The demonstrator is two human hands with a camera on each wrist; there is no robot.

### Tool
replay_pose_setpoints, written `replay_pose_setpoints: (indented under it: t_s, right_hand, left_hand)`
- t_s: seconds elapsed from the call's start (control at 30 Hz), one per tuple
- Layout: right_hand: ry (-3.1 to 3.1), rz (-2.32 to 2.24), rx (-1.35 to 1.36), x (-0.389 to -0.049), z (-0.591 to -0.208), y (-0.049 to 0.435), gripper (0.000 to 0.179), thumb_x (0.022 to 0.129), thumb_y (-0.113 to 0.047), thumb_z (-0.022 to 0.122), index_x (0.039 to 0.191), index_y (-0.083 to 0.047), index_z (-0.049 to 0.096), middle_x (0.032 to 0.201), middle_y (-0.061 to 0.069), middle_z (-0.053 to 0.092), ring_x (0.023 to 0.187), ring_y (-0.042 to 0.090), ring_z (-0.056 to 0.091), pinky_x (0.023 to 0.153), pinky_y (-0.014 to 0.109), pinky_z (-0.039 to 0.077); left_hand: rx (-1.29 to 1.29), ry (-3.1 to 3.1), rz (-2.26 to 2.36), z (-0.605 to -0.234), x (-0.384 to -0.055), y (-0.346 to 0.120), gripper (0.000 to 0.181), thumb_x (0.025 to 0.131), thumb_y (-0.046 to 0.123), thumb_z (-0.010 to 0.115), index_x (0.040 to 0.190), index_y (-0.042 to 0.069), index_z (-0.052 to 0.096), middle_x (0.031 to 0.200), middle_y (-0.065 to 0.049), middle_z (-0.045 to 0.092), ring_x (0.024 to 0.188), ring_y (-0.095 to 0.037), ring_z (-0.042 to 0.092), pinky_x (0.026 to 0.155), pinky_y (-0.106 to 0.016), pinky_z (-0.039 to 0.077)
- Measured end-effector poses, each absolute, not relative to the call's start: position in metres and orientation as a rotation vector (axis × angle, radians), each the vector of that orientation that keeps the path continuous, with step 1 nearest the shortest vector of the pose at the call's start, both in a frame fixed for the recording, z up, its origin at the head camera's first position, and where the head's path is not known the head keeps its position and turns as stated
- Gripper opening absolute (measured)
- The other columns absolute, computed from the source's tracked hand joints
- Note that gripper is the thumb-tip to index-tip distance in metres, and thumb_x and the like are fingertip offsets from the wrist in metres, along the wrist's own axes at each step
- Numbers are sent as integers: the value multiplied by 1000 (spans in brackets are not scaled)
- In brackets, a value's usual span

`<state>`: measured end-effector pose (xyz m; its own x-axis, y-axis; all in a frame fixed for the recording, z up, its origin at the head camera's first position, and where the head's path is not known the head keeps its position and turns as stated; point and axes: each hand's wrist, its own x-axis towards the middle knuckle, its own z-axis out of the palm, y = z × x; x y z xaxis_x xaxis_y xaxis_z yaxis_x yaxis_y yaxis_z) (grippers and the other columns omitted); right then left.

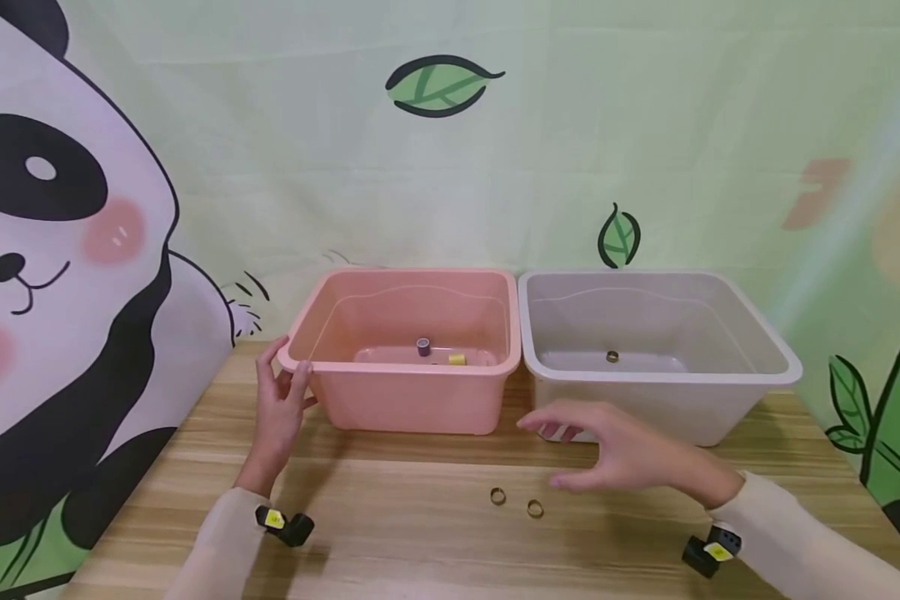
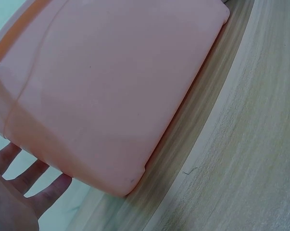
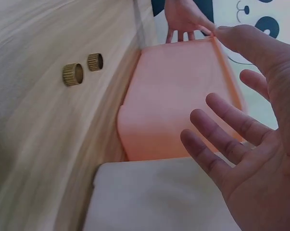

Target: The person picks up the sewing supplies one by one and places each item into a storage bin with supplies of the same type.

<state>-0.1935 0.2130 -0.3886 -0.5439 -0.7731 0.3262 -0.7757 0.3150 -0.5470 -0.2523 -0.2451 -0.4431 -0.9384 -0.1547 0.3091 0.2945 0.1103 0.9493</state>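
Observation:
At the front left corner of a pink plastic bin [image 1: 412, 400], my left hand [image 1: 279, 408] holds the rim, its thumb on the front and its other fingers along the side. In the left wrist view, fingers [image 2: 51, 192] lie against the bin's wall. My right hand [image 1: 618, 446] hovers in front of a grey bin [image 1: 645, 400], thumb and fingers spread apart with nothing between them. Two brass rings with ridged outsides, a left ring [image 1: 498, 497] and a right ring [image 1: 535, 508], lie on the table just left of that hand.
Inside the pink bin lie a small grey cylinder [image 1: 423, 347] and a small yellow piece [image 1: 457, 359]. A brass ring [image 1: 612, 356] sits in the grey bin. Both bins stand side by side on the wooden table [image 1: 405, 533], before a printed cloth [image 1: 307, 150].

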Motion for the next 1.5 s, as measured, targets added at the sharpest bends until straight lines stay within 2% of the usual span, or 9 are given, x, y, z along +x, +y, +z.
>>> replay_pose_setpoints:
  t_s: [0.17,0.27,0.47,0.57,0.77,1.07,1.33,1.5]
  right_hand:
    - [-2616,1032,1466,-192,-407,214,63,87,-37,83,142,-21,57,128,-10,64,107,9,62,85,32,57]
    - [-2647,1042,1455,-191,-418,214,65,85,-33,86,142,-22,57,126,-10,64,103,10,62,82,32,57]
    - [-2723,1098,1452,-193,-438,214,63,85,-30,86,140,-17,58,124,-3,64,99,20,62,82,35,56]
    - [-2748,1113,1477,-194,-446,212,61,86,-32,85,139,-16,59,123,2,65,96,21,61,81,34,55]
    - [-2798,1122,1473,-196,-455,209,57,85,-29,85,135,-19,60,119,1,64,91,21,59,77,31,54]
    - [-2851,1075,1465,-200,-462,203,54,83,-24,86,131,-22,61,115,0,61,89,19,56,78,30,51]
    - [-2954,1049,1457,-203,-466,197,44,83,-24,85,123,-26,65,120,-6,56,99,15,54,86,31,50]
    - [-2942,1043,1467,-204,-469,195,35,84,-22,85,114,-25,67,117,-6,55,98,16,54,85,30,50]
  left_hand:
    - [-137,-2067,-1893,-443,-252,-245,57,109,32,50,158,29,22,161,-8,38,136,-29,48,83,-24,58]
    - [-136,-2064,-1900,-443,-252,-245,57,109,33,51,158,29,22,161,-7,38,135,-28,48,83,-25,58]
    - [-135,-2062,-1903,-442,-251,-245,57,109,33,50,158,29,23,161,-8,39,134,-24,49,84,-25,58]
    - [-132,-2063,-1903,-443,-251,-245,57,109,33,50,158,29,23,161,-7,39,133,-23,50,84,-25,58]
    - [-133,-2070,-1890,-443,-251,-246,57,109,33,51,158,30,23,161,-7,39,133,-23,50,84,-26,58]
    - [-129,-2104,-1853,-443,-251,-246,58,108,36,51,158,34,22,163,-7,37,137,-31,49,84,-26,58]
    - [-130,-2096,-1861,-443,-251,-246,58,108,35,51,158,33,22,162,-6,38,137,-31,49,84,-25,57]
    - [-124,-2103,-1861,-442,-251,-245,59,108,35,51,159,34,21,162,-4,38,137,-31,48,84,-24,57]
